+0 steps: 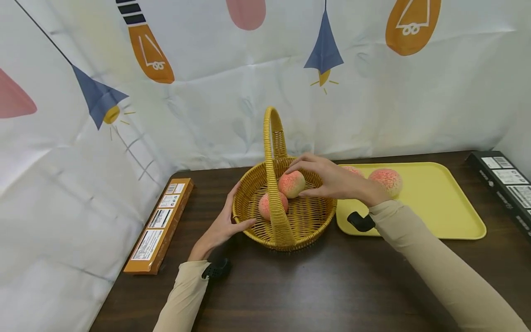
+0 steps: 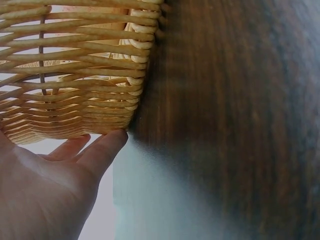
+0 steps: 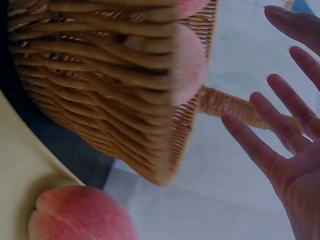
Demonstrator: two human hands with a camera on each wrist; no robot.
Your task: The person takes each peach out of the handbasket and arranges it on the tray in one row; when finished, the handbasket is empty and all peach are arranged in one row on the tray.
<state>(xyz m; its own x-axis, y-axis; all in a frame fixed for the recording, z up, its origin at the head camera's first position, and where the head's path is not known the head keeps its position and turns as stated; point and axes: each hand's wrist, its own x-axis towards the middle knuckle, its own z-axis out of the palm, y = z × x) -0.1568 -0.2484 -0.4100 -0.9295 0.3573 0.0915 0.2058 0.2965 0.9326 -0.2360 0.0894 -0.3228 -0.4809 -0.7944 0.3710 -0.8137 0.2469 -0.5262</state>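
A round wicker basket [image 1: 308, 233] with a tall arched handle stands on the dark table. Two pink and cream peaches lie inside: one peach [image 1: 271, 207] partly behind the handle, another peach [image 1: 292, 185] just beyond it. My left hand [image 1: 221, 229] holds the basket's left side, thumb over the rim and fingers against the outer wall [image 2: 75, 100]. Over the basket's right half is my right hand [image 1: 325, 177], close to the farther peach. In the right wrist view that hand [image 3: 295, 145] has spread fingers and nothing in its grasp.
Right of the basket lies a yellow tray [image 1: 439, 203] bearing a peach [image 1: 386, 181] and a second peach [image 1: 352, 171] partly hidden by my right hand. An orange box [image 1: 159, 226] lies at the left, a black box [image 1: 504, 180] at the far right. A printed cloth hangs behind.
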